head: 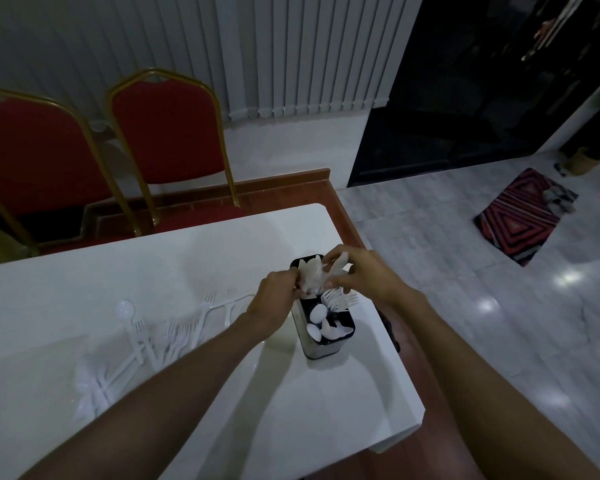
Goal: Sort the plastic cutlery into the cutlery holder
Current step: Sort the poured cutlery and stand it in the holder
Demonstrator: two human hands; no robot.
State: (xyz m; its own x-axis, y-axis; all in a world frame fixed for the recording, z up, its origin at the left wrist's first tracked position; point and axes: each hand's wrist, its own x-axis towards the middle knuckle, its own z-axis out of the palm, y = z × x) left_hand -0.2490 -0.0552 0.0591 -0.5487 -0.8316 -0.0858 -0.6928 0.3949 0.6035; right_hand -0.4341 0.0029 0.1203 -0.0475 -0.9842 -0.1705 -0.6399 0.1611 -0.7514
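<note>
A black cutlery holder [324,346] stands near the right edge of the white table [291,403]. White spoons [317,313] fill its near compartment and white forks [340,299] the middle one. Over the far compartment, both hands meet around a bunch of white cutlery [314,277]. My left hand [279,289] grips the bunch from the left. My right hand [357,271] pinches it from the right with curled fingers. Loose white forks and spoons [160,341] lie scattered on the table to the left.
Two red chairs with gold frames [167,143] stand behind the table's far edge. The table's right edge runs just beside the holder, with tiled floor beyond and a striped red mat [523,216] on it.
</note>
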